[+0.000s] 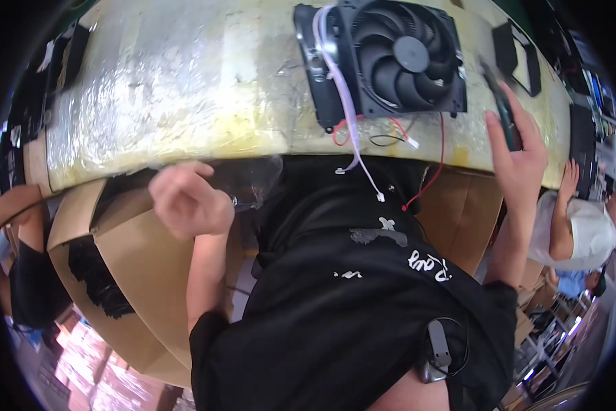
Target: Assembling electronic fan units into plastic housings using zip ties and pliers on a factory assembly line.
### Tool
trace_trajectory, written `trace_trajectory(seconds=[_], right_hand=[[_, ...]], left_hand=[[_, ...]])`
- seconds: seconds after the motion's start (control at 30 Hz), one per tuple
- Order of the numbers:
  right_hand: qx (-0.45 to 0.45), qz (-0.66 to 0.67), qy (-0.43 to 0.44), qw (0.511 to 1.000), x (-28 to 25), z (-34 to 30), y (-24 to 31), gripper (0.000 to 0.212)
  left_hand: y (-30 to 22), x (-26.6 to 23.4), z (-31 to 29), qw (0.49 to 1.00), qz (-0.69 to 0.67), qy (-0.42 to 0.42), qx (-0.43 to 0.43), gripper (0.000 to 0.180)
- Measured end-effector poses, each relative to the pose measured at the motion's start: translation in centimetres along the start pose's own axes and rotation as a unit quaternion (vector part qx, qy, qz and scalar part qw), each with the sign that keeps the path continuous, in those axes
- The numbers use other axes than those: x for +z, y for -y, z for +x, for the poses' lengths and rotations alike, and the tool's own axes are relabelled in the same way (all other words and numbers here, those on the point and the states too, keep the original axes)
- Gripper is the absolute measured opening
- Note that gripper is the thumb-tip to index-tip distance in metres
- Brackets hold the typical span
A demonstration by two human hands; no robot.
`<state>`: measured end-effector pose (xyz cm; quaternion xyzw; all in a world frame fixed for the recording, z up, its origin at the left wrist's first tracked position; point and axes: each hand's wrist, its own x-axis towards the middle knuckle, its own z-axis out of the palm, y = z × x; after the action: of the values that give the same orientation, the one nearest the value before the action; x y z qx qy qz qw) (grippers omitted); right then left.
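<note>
My right hand is closed around a slim dark tool with a green handle, its narrow tip pointing up over the table; its exact kind is unclear. To the left of that tool lies a black computer fan on a black frame or housing. A flat lilac cable runs down across the housing, and thin red, black and white wires with small plugs dangle over the table's near edge. My left hand, bent and smeared by motion, hovers just off that edge beside a sheet of clear plastic.
The worktable is covered in shiny, yellowed plastic film. A black bracket-like part lies at its right end. Open cardboard boxes stand below the near edge. Other people's arms show at the far left and far right.
</note>
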<state>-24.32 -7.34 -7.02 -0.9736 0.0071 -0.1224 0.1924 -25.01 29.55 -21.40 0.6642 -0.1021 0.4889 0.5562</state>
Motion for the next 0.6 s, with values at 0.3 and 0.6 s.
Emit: trace_trajectory(seconds=[0.3, 0.6], right_hand=[[-0.297, 0.064, -0.024, 0.952, 2.6, 2.4, 3.6, 0.057], [-0.445, -0.165, -0.081, 0.876, 5.8, 7.0, 3.1, 0.049]], left_hand=[[8.3, -7.5, -12.6, 0.594, 0.457, 0.56, -0.355, 0.026], [-0.7, -1.2, 6.7, 0.424, 0.126, 0.816, -0.371, 0.019]])
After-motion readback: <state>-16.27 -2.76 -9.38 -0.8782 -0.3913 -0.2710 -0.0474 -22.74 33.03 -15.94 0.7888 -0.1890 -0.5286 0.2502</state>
